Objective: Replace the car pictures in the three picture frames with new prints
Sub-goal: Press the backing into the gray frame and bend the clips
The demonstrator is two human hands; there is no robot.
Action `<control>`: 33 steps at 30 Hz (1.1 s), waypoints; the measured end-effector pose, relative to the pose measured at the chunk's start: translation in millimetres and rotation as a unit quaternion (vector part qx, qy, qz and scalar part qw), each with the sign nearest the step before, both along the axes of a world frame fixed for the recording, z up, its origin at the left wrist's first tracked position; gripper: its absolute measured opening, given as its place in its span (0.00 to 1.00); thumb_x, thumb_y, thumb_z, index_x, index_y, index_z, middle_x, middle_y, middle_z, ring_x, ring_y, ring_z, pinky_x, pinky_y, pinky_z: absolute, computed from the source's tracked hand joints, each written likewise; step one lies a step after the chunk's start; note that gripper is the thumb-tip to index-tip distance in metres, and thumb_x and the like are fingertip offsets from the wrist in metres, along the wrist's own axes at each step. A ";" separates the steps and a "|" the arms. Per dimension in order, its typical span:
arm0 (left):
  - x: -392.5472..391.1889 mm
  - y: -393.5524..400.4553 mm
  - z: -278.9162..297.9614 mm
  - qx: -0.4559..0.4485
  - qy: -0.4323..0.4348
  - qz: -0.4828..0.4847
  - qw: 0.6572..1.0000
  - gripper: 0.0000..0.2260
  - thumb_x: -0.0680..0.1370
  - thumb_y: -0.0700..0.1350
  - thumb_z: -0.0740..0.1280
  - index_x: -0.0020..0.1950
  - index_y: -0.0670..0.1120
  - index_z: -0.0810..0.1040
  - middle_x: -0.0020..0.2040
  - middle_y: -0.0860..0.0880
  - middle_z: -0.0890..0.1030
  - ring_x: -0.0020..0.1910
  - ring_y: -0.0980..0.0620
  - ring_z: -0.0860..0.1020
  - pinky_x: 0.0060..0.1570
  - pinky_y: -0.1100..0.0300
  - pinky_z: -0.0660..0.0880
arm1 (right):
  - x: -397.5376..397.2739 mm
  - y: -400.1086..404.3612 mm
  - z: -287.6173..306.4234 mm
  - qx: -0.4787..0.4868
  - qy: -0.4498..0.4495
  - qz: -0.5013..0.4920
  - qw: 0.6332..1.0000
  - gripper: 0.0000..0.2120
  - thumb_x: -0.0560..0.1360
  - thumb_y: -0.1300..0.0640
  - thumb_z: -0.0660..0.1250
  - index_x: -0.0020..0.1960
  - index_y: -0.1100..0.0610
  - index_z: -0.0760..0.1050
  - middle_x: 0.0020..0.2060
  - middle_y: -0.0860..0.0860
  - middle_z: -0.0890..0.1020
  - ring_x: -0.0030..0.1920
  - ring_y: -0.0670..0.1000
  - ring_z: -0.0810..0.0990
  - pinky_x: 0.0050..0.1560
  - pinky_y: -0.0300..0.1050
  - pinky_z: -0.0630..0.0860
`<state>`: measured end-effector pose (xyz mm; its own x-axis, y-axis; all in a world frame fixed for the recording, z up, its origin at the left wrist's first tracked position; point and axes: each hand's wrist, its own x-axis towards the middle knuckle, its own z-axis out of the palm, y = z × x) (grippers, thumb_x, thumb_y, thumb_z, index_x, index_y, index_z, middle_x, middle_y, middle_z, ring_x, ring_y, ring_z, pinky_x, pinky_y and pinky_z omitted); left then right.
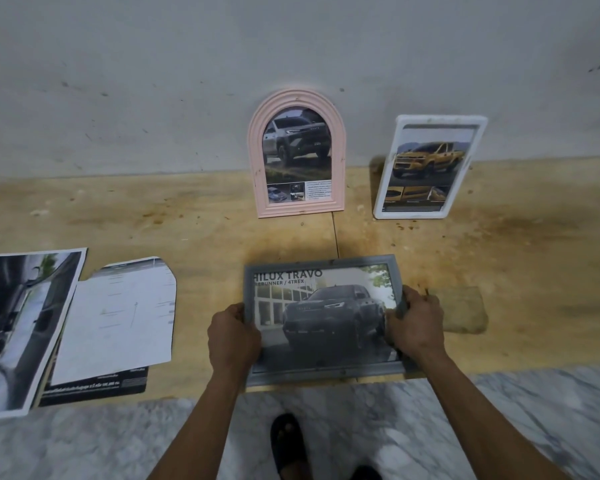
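Both hands grip a grey picture frame [324, 320] by its short sides, left hand [234, 336] and right hand [415, 323], holding it face-up, long axis crosswise, over the wooden table [205, 220]. Loose prints [115, 320] lie well left, nearer the left hand.

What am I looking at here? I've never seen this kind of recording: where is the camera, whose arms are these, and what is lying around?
There is one picture, taken by a camera on a person's head, looking down. No robot: the arms are the wearer's own. The left hand and right hand grip the side edges of a grey frame with a dark truck print. A pink arched frame and a white frame lean against the wall on the wooden surface. Loose prints lie on the left and a folded cloth on the right.
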<state>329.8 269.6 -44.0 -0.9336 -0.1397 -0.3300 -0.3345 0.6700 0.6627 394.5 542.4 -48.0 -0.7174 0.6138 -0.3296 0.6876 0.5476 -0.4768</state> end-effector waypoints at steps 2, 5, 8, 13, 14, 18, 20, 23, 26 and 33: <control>2.7 -1.0 -3.2 -0.004 0.023 -0.002 1.000 0.14 0.73 0.32 0.65 0.57 0.40 0.81 0.48 0.41 0.84 0.46 0.40 0.81 0.35 0.64 0.68 | 3.7 0.1 1.4 0.022 0.010 0.011 1.000 0.25 0.74 0.57 0.68 0.71 0.57 0.69 0.60 0.63 0.70 0.62 0.64 0.69 0.60 0.51 0.70; 7.7 -6.0 -14.4 -0.090 0.074 -0.053 0.992 0.13 0.73 0.39 0.66 0.57 0.42 0.80 0.50 0.39 0.81 0.49 0.36 0.78 0.41 0.52 0.74 | 13.2 6.9 4.8 0.060 0.045 0.004 0.997 0.19 0.76 0.59 0.66 0.66 0.57 0.74 0.61 0.62 0.70 0.61 0.63 0.68 0.56 0.54 0.71; 18.2 -13.2 -27.9 -0.193 0.109 -0.092 0.971 0.14 0.78 0.45 0.64 0.63 0.46 0.76 0.60 0.40 0.76 0.59 0.36 0.72 0.52 0.42 0.72 | 22.9 21.1 5.6 0.136 0.049 -0.017 0.989 0.15 0.75 0.56 0.64 0.62 0.53 0.76 0.63 0.58 0.71 0.62 0.62 0.67 0.54 0.56 0.72; 29.7 -22.6 -52.3 -0.167 0.167 -0.089 0.968 0.25 0.82 0.56 0.48 0.69 0.45 0.75 0.70 0.40 0.71 0.70 0.39 0.67 0.65 0.39 0.64 | 35.3 45.3 -12.4 0.169 0.006 -0.020 0.985 0.14 0.78 0.53 0.59 0.62 0.49 0.74 0.67 0.55 0.69 0.66 0.61 0.63 0.56 0.57 0.71; 30.5 -22.6 -55.4 -0.163 0.173 -0.082 0.968 0.25 0.82 0.56 0.48 0.68 0.46 0.75 0.70 0.40 0.71 0.71 0.39 0.66 0.66 0.39 0.63 | 36.2 46.4 -17.5 0.174 0.005 -0.016 0.985 0.15 0.79 0.52 0.58 0.63 0.50 0.73 0.66 0.55 0.70 0.66 0.61 0.63 0.56 0.57 0.72; 33.9 -20.7 -58.2 -0.160 0.192 -0.065 0.966 0.25 0.82 0.57 0.49 0.68 0.47 0.75 0.71 0.42 0.71 0.71 0.40 0.66 0.67 0.39 0.61 | 35.9 44.0 -33.5 0.195 0.048 -0.046 0.978 0.15 0.79 0.52 0.60 0.63 0.52 0.76 0.66 0.56 0.72 0.63 0.61 0.64 0.55 0.57 0.73; 34.3 -19.8 -58.9 -0.164 0.199 -0.062 0.964 0.25 0.81 0.57 0.49 0.68 0.47 0.75 0.71 0.42 0.71 0.71 0.40 0.66 0.68 0.39 0.62 | 35.2 42.9 -38.5 0.201 0.076 -0.059 0.975 0.15 0.78 0.52 0.62 0.62 0.54 0.77 0.66 0.56 0.73 0.63 0.61 0.65 0.56 0.57 0.72; 33.7 -21.0 -61.2 -0.171 0.206 -0.054 0.962 0.25 0.81 0.58 0.49 0.68 0.47 0.76 0.70 0.43 0.72 0.71 0.40 0.67 0.68 0.39 0.62 | 31.3 42.4 -40.9 0.201 0.105 -0.068 0.972 0.14 0.79 0.50 0.61 0.59 0.56 0.78 0.63 0.56 0.76 0.61 0.60 0.67 0.57 0.56 0.70; 34.3 -21.1 -62.3 -0.172 0.212 -0.049 0.961 0.25 0.81 0.58 0.49 0.68 0.48 0.76 0.70 0.44 0.72 0.71 0.41 0.67 0.68 0.40 0.61 | 30.1 49.9 -48.4 0.230 0.096 -0.062 0.966 0.17 0.79 0.45 0.58 0.64 0.49 0.73 0.66 0.54 0.71 0.63 0.60 0.65 0.59 0.57 0.68; 33.3 -21.5 -65.7 -0.176 0.218 -0.046 0.959 0.25 0.80 0.59 0.50 0.68 0.50 0.76 0.71 0.45 0.72 0.71 0.43 0.66 0.68 0.41 0.61 | 27.8 58.6 -65.5 0.237 0.068 -0.071 0.966 0.18 0.81 0.42 0.53 0.68 0.42 0.70 0.73 0.50 0.66 0.69 0.59 0.60 0.65 0.59 0.62</control>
<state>363.1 248.1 -109.7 -0.9859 -0.0808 0.1463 -0.0058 0.8914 0.4532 422.4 601.0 -113.5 -0.6315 0.7682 0.1048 0.7205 0.6314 -0.2868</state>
